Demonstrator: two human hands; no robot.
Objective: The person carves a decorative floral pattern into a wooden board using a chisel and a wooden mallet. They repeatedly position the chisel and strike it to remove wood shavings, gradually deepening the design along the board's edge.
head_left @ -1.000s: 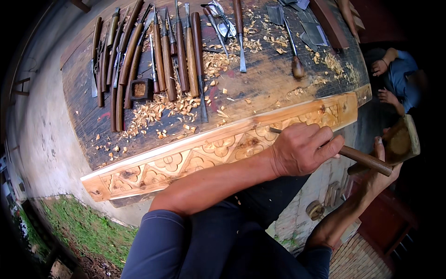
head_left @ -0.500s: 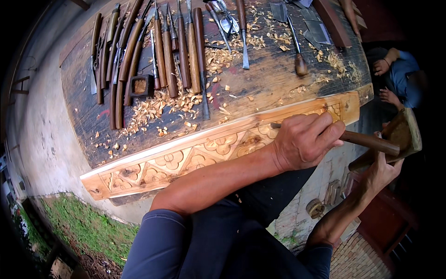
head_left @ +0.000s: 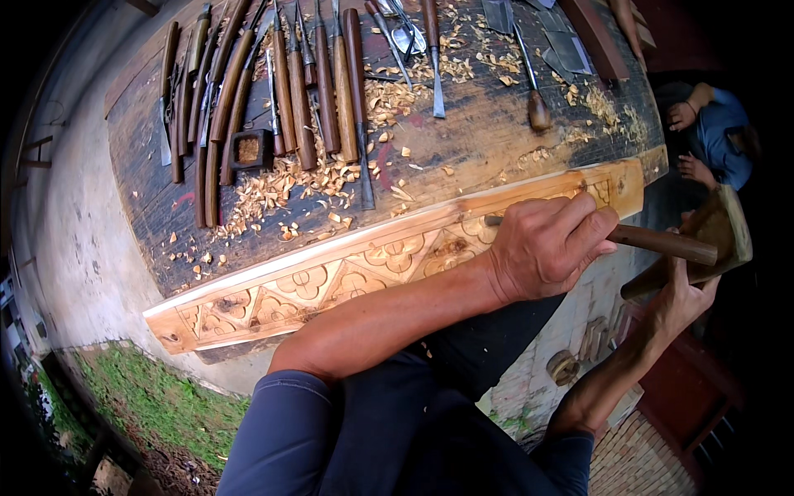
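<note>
My left hand (head_left: 550,248) is closed around the brown wooden handle of a carving chisel (head_left: 662,243). Its dark blade end pokes out past my fingers onto the carved wooden board (head_left: 331,283), which bears quatrefoils and triangles in relief. The cutting tip is mostly hidden by the hand. At the right, my right hand (head_left: 685,302) grips a wooden mallet (head_left: 732,236), its fingers wrapped round the handle. The mallet's broad head is close to the chisel's butt end; whether they touch I cannot tell.
The board lies along the near edge of a dark, worn workbench (head_left: 463,169). Several chisels (head_left: 327,99) are spread at the back left, beside wood shavings (head_left: 273,194) and a small dark square box (head_left: 250,150). Another person (head_left: 719,132) sits at the right.
The chisel handle's butt end has dipped and shifted slightly right. My left hand has moved a little with it, while the mallet is nearly in the same place.
</note>
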